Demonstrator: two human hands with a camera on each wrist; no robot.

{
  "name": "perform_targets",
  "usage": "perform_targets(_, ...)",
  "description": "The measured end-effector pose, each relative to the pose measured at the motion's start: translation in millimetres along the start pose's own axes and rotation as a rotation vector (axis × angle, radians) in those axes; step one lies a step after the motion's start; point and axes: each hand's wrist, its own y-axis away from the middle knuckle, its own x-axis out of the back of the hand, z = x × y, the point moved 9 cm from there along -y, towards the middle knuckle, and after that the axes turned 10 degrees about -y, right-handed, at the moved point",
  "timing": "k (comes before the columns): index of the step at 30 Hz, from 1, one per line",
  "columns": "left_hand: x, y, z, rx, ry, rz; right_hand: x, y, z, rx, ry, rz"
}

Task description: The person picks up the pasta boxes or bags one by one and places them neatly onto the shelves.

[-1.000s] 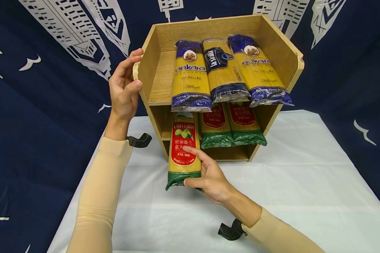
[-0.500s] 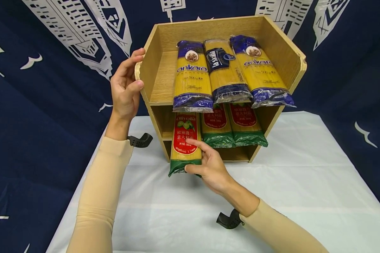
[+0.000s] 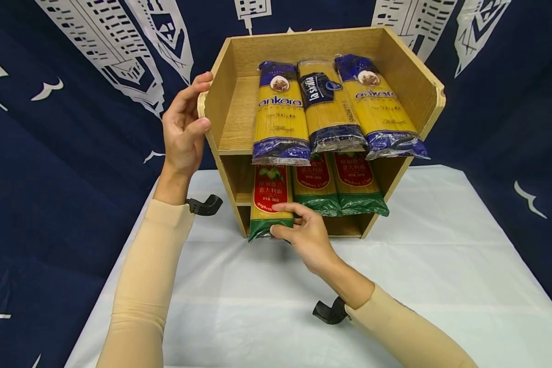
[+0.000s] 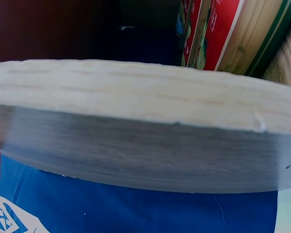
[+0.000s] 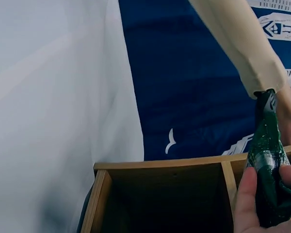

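My right hand (image 3: pixel 305 235) pinches the green near end of a red-labelled spaghetti pack (image 3: pixel 270 191), thumb on one side and fingers on the other. The pack lies partly inside the middle level of a wooden shelf (image 3: pixel 225 94), its far end hidden under the top level. In the right wrist view, thumb and finger hold the pack's crinkled green end (image 5: pixel 266 165). My left hand (image 3: pixel 184 128) grips the front edge of the shelf's left side panel. That panel edge (image 4: pixel 136 90) fills much of the left wrist view, where little of the hand shows.
Two more green-ended spaghetti packs (image 3: pixel 315 197) lie to the right on the same level. Above, two Ankara packs (image 3: pixel 280 112) and a La Sicilia pack (image 3: pixel 328 110) overhang the top level's front edge. A white-covered table (image 3: pixel 239 306) bears the shelf; a dark blue printed cloth (image 3: pixel 73 168) hangs behind.
My right hand has pushed the spaghetti pack away from me, deeper into the middle level, so less of its label shows. The left hand keeps its hold on the side panel.
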Motion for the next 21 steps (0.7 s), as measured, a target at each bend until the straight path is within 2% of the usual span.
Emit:
perform_targets(4,0.1,0.1,0.1,-0.004,0.001,-0.003,0.9,-3.9,-0.2,0.016,-0.001,0.006)
perform_targets(10,0.0,-0.3,0.2,-0.003,-0.003,-0.001,5.2,-8.8,-3.2,0.040,0.082,0.025)
perform_targets(21,0.2,0.9,0.7,0.004,-0.002,-0.002,9.7,-16.0,-6.6,0.076,0.146,0.063)
